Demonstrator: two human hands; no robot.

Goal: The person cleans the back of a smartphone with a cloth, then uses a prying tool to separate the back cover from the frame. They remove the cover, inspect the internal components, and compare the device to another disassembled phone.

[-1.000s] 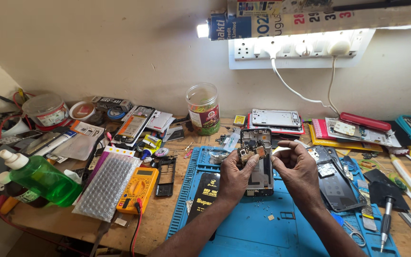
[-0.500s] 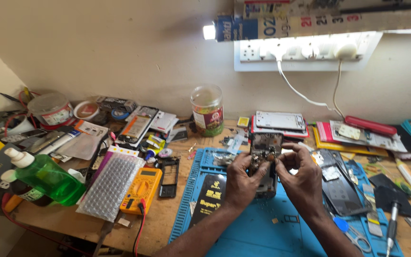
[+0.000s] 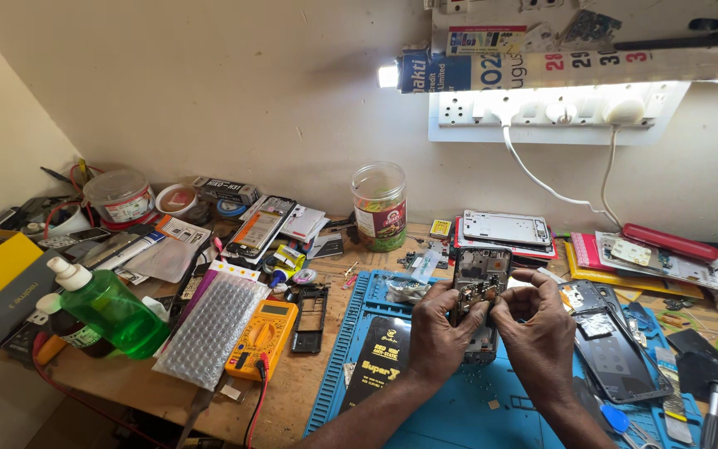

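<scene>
Both my hands hold an opened phone body (image 3: 478,281) upright above the blue work mat (image 3: 459,420). Its inner boards and parts face me. My left hand (image 3: 445,333) grips its left edge, thumb on the inside. My right hand (image 3: 538,328) closes on the right edge, fingertips pinched near the middle of the boards. The lower part of the phone is hidden behind my fingers. Whether a small part sits between the right fingertips is too small to tell.
A yellow multimeter (image 3: 263,337), a bubble-wrap sheet (image 3: 209,328) and a green bottle (image 3: 109,308) lie left. A clear jar (image 3: 380,205) stands at the back. Phone backs and frames (image 3: 505,227) and a dark phone panel (image 3: 621,353) lie right. A lit socket strip (image 3: 554,112) hangs on the wall.
My hands have come together on the phone body; the right hand, apart from it a second ago, now pinches at its middle. The view has shifted slightly.
</scene>
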